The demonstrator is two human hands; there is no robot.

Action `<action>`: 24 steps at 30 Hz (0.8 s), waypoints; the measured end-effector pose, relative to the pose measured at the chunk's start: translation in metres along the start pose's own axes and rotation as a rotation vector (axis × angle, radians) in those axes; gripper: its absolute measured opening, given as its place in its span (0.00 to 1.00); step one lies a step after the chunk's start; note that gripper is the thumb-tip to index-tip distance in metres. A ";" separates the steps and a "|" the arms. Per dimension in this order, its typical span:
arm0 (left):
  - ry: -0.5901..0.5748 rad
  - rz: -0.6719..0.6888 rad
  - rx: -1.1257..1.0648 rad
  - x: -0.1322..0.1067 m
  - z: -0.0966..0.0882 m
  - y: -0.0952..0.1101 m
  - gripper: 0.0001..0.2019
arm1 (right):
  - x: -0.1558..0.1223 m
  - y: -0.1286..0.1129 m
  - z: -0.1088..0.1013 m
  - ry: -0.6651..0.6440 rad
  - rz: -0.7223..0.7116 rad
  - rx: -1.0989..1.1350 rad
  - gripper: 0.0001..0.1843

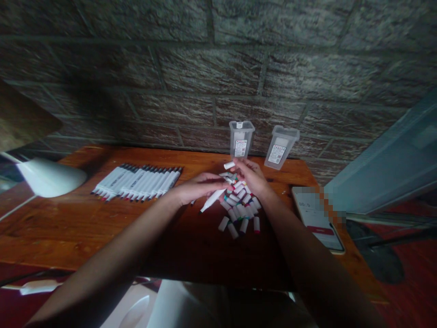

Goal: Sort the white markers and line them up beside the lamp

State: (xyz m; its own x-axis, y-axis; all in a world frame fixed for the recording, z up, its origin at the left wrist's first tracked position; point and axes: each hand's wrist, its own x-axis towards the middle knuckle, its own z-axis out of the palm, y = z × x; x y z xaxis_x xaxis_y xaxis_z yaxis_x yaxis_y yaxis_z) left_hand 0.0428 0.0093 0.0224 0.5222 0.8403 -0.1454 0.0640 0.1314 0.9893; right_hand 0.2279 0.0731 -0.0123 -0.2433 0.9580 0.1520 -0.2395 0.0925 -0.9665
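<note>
My left hand (205, 187) is closed round a white marker (213, 199), which slants down to the left over the wooden table. In my right hand (250, 173) a white marker cap (229, 165) is pinched between the fingertips, just above and right of the marker. Under and in front of both hands lies a loose pile of white caps (241, 209) with coloured ends. To the left, many white markers (136, 182) with dark ends lie side by side in a row. My fingers partly hide the marker's upper end.
Two clear plastic containers with labels, one (241, 139) behind my right hand and another (282, 146) to its right, stand near the stone wall (191, 73). A phone (319, 223) lies at the table's right edge. A lamp (51, 175) stands at the left.
</note>
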 end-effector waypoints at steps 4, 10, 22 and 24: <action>0.010 -0.006 -0.072 0.001 -0.001 -0.001 0.19 | 0.000 -0.001 0.000 0.033 0.005 0.033 0.21; 0.015 -0.029 -0.153 -0.001 -0.002 -0.003 0.22 | 0.000 -0.003 -0.002 0.068 0.001 0.095 0.18; 0.041 -0.013 -0.118 0.000 -0.009 -0.004 0.23 | -0.001 -0.010 0.000 0.125 0.000 0.136 0.19; 0.045 0.000 -0.135 0.000 -0.009 -0.004 0.22 | -0.001 -0.008 0.000 0.102 -0.009 0.128 0.18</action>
State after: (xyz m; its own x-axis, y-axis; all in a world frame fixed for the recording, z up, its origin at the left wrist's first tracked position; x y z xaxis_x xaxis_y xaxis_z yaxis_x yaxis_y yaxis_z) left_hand 0.0346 0.0139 0.0182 0.4837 0.8625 -0.1489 -0.0526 0.1984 0.9787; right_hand 0.2299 0.0717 -0.0044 -0.1459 0.9804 0.1326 -0.3610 0.0720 -0.9298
